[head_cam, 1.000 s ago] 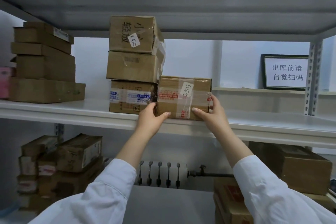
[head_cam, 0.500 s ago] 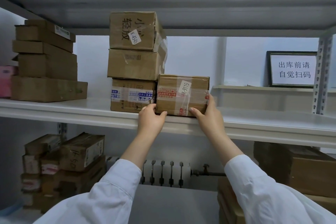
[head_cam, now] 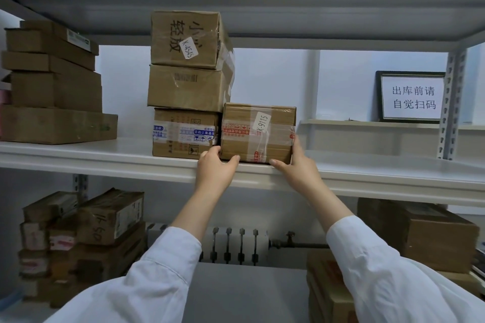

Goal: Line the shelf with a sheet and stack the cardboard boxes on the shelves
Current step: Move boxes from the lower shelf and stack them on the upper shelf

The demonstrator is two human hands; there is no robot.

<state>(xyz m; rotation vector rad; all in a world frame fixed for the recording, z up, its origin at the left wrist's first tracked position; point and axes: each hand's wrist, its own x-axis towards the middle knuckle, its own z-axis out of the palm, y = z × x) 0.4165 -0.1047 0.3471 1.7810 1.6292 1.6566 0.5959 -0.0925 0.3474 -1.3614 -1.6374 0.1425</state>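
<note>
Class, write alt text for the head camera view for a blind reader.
A left hand and right hand grip a taped brown cardboard box labelled K-9115 on a white shelf, beside a stack of three brown cardboard boxes; a framed white sign stands at right.

Middle shelf [head_cam: 105,155]: box K-9115 [head_cam: 258,132] at the front edge. Three-box stack [head_cam: 186,86] touching it at 9 o'clock. Second stack [head_cam: 52,86] well apart, also 9 o'clock. Framed sign [head_cam: 410,96] behind, at 2 o'clock. Radiator [head_cam: 236,246] below the shelf, 6 o'clock.
</note>
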